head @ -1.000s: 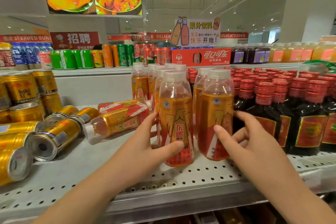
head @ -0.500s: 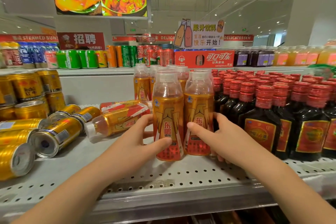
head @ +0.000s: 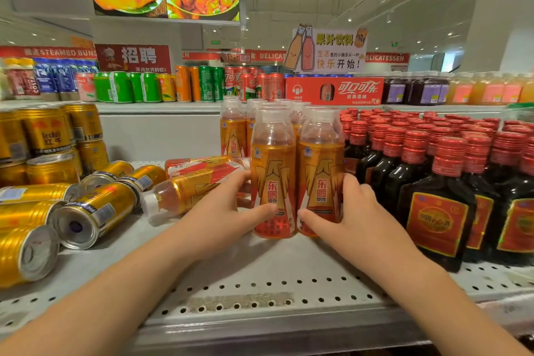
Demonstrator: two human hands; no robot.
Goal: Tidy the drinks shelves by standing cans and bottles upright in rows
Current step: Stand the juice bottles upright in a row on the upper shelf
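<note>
Orange-labelled, the left bottle [head: 273, 176] and the right bottle [head: 319, 170] stand upright at the front of the shelf [head: 260, 277], side by side and touching. The left hand [head: 228, 220] grips the left bottle, thumb laid across the lower label, fingers curled round its far side; the right hand [head: 358, 217] grips the right bottle the same way, thumb low on the front, fingers round its right flank. Just behind them the back rows [head: 232, 127] of the same drink stand upright. To the left, fallen bottles [head: 187, 191] lie on their sides, the nearer one's white cap pointing left; further left, tipped cans [head: 92, 211] in gold lie on the shelf, with upright cans [head: 46, 130] stacked behind. On the right, dark bottles [head: 433, 205] with red caps stand in rows just beside the right hand.
</note>
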